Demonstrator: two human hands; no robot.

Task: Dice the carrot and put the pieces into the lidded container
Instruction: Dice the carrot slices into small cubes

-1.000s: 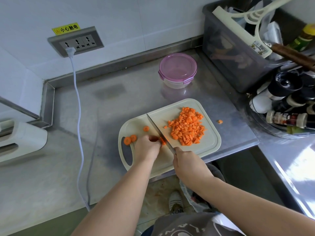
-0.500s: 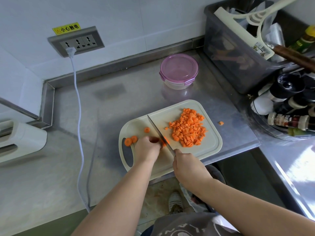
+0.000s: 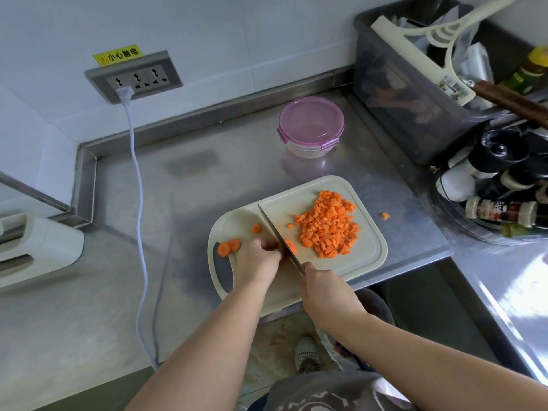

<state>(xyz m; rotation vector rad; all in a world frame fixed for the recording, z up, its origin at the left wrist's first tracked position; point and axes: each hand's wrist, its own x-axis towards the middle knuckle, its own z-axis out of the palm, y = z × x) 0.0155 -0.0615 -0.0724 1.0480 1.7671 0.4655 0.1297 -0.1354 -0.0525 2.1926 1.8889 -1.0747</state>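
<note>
Tabletop (image 3: 207, 179): stainless steel, raised rim along the wall.
- Cutting board (image 3: 367, 256): pale, at the front edge.
- Lidded container (image 3: 311, 126): round, pink lid on; behind the board, apart from it.
- Carrot piece (image 3: 385, 215): one stray dice, just right of the board.
- Bin (image 3: 400, 108): grey plastic, behind and right of the board.
- Cable (image 3: 139, 185): white, left of the board.
- Appliance (image 3: 38, 247): white, far left of the board.

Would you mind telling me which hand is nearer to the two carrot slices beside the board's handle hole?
Left. The left hand sits just right of the slices, nearly touching them; the right hand grips the knife farther right, beyond the left hand.
</note>
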